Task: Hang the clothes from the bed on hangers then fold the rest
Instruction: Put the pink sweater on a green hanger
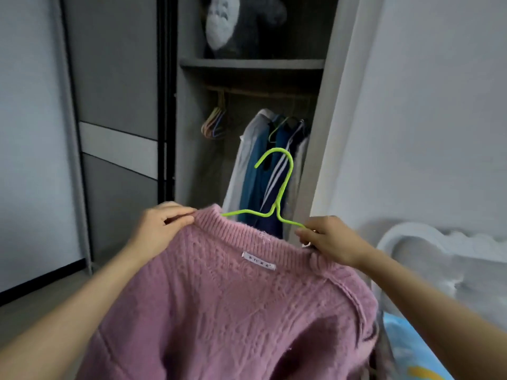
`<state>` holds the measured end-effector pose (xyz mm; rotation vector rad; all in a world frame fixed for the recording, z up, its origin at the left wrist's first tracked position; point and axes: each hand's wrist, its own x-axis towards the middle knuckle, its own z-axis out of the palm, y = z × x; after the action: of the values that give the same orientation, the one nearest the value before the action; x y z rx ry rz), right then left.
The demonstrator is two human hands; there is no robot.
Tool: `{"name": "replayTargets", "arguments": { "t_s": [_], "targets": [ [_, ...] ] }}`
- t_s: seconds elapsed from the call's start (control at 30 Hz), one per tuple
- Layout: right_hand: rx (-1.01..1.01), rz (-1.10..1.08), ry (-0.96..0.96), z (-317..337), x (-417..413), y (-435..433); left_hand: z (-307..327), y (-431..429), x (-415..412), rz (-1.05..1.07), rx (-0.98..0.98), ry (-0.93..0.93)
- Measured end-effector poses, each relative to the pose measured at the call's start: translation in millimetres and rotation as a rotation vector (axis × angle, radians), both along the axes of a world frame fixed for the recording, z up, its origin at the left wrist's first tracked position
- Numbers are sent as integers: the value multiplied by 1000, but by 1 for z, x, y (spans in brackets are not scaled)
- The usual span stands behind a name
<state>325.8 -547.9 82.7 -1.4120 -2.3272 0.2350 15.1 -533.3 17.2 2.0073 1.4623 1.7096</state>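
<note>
My left grip (162,226) pinches the pink sweater (233,297) collar; my right grip (329,239) holds the green hanger (277,193) arm. Both are below the wardrobe rail (260,93), the hanger lying crosswise between them with its hook upward. The right grip is nearer the hook.

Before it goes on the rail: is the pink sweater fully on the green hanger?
Half on. One arm of the green hanger is inside the collar of the pink sweater; the other is bare, in the right hand.
</note>
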Motion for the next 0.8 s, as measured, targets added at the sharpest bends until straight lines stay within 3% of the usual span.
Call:
{"name": "replayTargets", "arguments": {
  "t_s": [0.47, 0.73, 0.8],
  "targets": [
    [-1, 38, -33, 15, -218, 179, 7, 148, -200, 113, -135, -87],
    [-18, -17, -173, 4, -255, 258, -27, 285, -216, 89, -237, -20],
    [-22, -38, -183, 3, -259, 290, -27, 327, -214, 75, -306, 93]
  ]
}}
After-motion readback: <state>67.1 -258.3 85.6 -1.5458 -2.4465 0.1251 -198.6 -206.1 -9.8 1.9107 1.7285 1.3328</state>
